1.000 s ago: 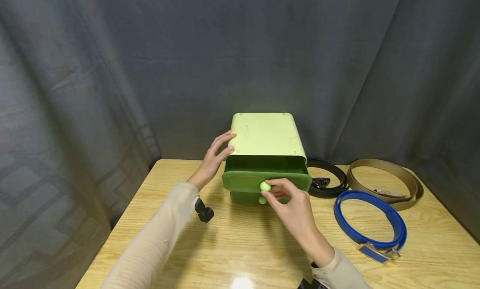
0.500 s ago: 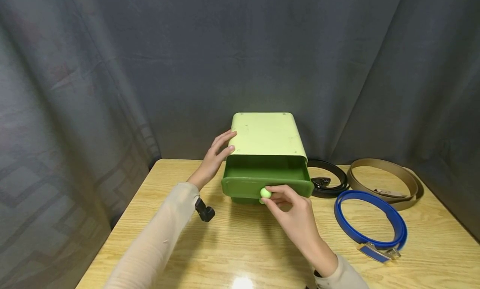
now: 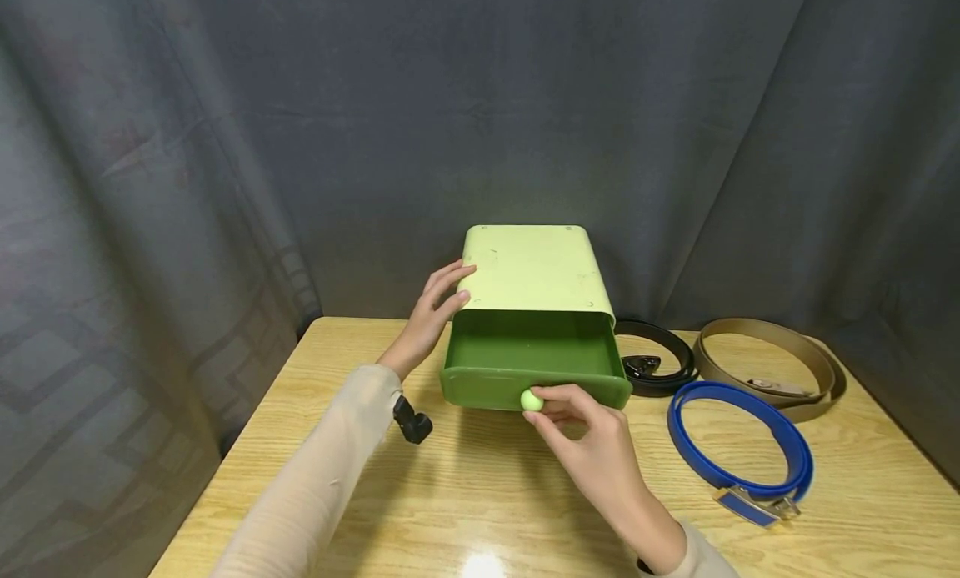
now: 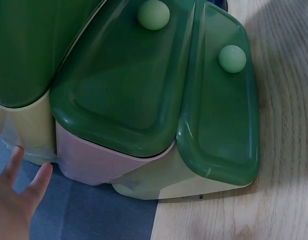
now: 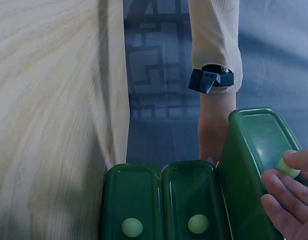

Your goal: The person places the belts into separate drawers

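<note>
A pale green drawer cabinet stands at the back of the wooden table. Its dark green top drawer is pulled out and looks empty. My right hand pinches the drawer's round light green knob, which also shows between the fingertips in the right wrist view. My left hand rests with straight fingers against the cabinet's upper left side. In the left wrist view the left hand lies low beside the cabinet, and two lower drawer knobs show.
Three coiled belts lie right of the cabinet: a black belt, a tan belt and a blue belt with a metal buckle. A dark curtain hangs behind and to the left. The table's left edge runs near my left forearm.
My right hand has drawn the top drawer further out toward me by its knob, so it now covers the lower drawers. The left hand has stayed on the cabinet.
</note>
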A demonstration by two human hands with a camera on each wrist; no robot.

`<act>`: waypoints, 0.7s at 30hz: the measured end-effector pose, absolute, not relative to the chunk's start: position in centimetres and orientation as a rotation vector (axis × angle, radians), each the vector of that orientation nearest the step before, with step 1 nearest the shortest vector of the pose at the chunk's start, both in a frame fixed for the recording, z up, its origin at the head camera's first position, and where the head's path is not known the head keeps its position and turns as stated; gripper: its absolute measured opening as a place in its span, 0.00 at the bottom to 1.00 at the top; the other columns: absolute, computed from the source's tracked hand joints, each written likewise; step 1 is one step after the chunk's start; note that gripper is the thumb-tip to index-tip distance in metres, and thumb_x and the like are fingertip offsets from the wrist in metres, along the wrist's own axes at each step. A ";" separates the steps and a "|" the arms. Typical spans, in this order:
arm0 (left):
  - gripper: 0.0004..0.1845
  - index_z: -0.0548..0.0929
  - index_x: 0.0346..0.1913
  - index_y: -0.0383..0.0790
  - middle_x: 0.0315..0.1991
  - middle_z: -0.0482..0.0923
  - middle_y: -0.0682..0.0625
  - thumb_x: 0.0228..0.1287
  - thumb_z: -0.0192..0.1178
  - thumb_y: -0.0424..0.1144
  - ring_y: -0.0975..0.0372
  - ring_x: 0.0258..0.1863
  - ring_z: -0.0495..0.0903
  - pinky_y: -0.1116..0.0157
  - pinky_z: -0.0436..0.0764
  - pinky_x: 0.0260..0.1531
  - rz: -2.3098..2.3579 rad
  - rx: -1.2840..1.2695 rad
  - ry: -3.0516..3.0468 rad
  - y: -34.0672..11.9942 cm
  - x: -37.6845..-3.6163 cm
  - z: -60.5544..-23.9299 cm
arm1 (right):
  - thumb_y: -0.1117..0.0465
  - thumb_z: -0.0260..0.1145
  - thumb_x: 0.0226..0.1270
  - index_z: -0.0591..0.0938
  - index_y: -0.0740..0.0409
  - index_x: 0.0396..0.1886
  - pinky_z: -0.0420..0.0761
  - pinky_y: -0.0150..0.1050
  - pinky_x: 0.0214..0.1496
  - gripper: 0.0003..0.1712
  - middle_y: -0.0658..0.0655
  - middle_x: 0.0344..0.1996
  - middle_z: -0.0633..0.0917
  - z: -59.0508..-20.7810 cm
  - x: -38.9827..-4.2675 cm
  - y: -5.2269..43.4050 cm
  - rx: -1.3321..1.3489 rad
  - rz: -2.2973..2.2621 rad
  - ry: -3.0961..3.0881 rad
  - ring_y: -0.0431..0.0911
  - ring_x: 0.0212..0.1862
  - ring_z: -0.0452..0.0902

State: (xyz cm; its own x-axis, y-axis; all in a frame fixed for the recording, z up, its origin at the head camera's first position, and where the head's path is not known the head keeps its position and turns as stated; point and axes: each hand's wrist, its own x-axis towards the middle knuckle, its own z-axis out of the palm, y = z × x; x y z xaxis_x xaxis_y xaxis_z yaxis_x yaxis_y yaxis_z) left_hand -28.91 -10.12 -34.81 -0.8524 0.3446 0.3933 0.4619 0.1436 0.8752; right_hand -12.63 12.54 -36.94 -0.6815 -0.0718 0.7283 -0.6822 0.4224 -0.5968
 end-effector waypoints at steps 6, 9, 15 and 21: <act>0.25 0.65 0.73 0.35 0.77 0.47 0.42 0.77 0.47 0.38 0.49 0.75 0.50 0.42 0.55 0.69 -1.823 -0.818 -2.323 -9.9 -26.7 -32.5 | 0.75 0.78 0.48 0.86 0.52 0.43 0.81 0.27 0.32 0.23 0.48 0.32 0.88 -37.1 -12.2 12.7 0.664 1.234 -2.033 0.38 0.31 0.84; 0.25 0.64 0.73 0.33 0.77 0.46 0.40 0.78 0.47 0.37 0.48 0.75 0.49 0.41 0.53 0.69 -1.809 -0.819 -2.334 -9.8 -26.2 -32.1 | 0.75 0.79 0.47 0.86 0.52 0.44 0.81 0.27 0.32 0.24 0.48 0.33 0.89 -37.2 -12.1 12.7 0.671 1.222 -2.029 0.39 0.31 0.84; 0.25 0.65 0.73 0.33 0.77 0.46 0.40 0.77 0.47 0.37 0.48 0.75 0.48 0.42 0.52 0.70 -1.799 -0.812 -2.333 -9.7 -26.1 -32.1 | 0.75 0.79 0.45 0.86 0.53 0.43 0.81 0.28 0.32 0.24 0.49 0.33 0.89 -37.4 -11.7 12.8 0.678 1.207 -2.022 0.39 0.31 0.84; 0.25 0.65 0.73 0.33 0.77 0.47 0.40 0.77 0.47 0.37 0.48 0.75 0.49 0.42 0.53 0.70 -1.810 -0.816 -2.326 -9.7 -26.1 -32.1 | 0.77 0.80 0.43 0.86 0.54 0.42 0.81 0.27 0.35 0.25 0.50 0.33 0.89 -37.7 -11.4 12.9 0.691 1.186 -2.007 0.40 0.31 0.85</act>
State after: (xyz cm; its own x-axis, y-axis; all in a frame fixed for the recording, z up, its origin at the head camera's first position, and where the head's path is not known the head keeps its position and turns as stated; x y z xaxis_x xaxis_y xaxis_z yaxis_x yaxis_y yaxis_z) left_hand -26.09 -9.71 -32.13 -0.8543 0.3558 0.3789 0.4547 0.1584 0.8765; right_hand -11.43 12.87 -37.66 -0.6162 -0.0945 0.7819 -0.7306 0.4394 -0.5226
